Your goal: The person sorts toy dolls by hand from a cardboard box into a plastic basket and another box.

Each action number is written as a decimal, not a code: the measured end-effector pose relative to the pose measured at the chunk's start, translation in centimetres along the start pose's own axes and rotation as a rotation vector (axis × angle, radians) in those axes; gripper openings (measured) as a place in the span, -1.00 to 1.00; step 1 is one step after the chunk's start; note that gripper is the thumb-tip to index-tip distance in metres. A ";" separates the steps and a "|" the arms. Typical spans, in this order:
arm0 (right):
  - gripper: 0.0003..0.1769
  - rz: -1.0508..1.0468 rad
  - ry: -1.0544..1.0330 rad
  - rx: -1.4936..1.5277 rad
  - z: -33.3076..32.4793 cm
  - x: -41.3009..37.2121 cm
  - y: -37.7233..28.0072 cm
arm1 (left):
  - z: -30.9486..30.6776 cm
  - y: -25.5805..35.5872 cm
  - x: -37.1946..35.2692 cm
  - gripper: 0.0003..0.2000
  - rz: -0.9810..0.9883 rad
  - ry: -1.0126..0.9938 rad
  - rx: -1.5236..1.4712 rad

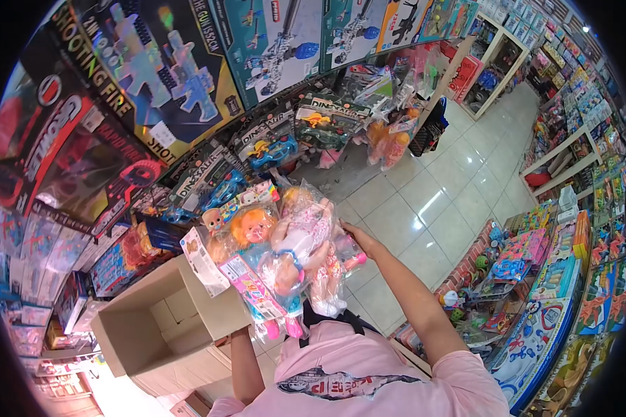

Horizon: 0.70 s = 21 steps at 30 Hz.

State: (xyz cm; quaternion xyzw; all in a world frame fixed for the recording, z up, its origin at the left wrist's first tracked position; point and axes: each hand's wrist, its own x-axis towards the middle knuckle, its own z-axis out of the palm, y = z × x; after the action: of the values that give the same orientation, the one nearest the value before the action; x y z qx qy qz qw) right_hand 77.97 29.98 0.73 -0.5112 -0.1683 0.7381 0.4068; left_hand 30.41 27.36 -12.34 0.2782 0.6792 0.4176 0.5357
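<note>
Several dolls in clear plastic bags (302,240) are bunched in front of my chest, with one orange-haired doll (252,228) at the left of the bunch. A pink printed card (252,285) and a white card (203,263) show among the bags. My right hand (358,240) grips the right side of the bunch, its fingers partly hidden behind the plastic. Low on the left, my left hand (241,338) is mostly hidden under the dolls and beside the box, so its fingers do not show. An open cardboard box (209,299) stands just left of the dolls.
Boxed toy guns (153,69) line the shelf at upper left, above bagged dinosaur toys (268,149). More bagged dolls (393,142) lie at the shelf's far end. A tiled floor (431,194) runs down the aisle, with a toy-filled shelf (522,278) at right.
</note>
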 end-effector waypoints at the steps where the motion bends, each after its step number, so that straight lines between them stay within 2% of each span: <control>1: -0.31 0.002 0.005 0.007 -0.1 0.3 0.4 | 0.4 0.2 -0.2 -0.59 0.005 -0.014 -0.003; 3: -0.34 0.010 -0.089 0.173 -0.4 0.7 0.7 | 0.9 0.6 -0.2 -0.59 0.018 -0.048 -0.010; 5: -0.36 0.026 -0.054 0.149 -1.0 1.2 0.5 | 1.0 1.3 0.8 -0.58 0.029 -0.088 -0.018; 6: -0.37 0.000 -0.033 0.131 -0.9 1.1 0.3 | 3.0 1.5 0.4 -0.58 0.032 -0.106 -0.022; 9: -0.37 -0.026 -0.036 0.144 -0.4 0.3 -0.9 | -0.9 0.4 -1.7 -0.58 0.035 -0.142 -0.024; 10: -0.39 -0.021 -0.049 0.136 -0.6 0.4 -1.3 | 5.4 4.3 0.9 -0.58 0.041 -0.149 -0.028; 14: -0.40 -0.007 -0.045 0.093 -2.0 0.8 -1.9 | 3.4 4.2 -2.2 -0.57 0.082 -0.168 -0.055; 19: -0.43 -0.049 -0.027 0.084 -7.9 -1.3 -1.9 | 7.3 3.5 -8.7 -0.55 0.116 -0.184 -0.093; 21: -0.47 -0.091 -0.022 0.094 -11.2 -3.0 -3.2 | 12.2 5.1 -8.0 -0.54 0.143 -0.212 -0.119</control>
State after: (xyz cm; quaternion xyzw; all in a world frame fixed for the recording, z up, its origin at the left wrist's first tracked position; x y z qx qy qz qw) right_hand 89.71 27.76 -0.04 -0.4750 -0.1611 0.7316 0.4617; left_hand 43.97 26.58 -4.85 0.3365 0.5713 0.4624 0.5887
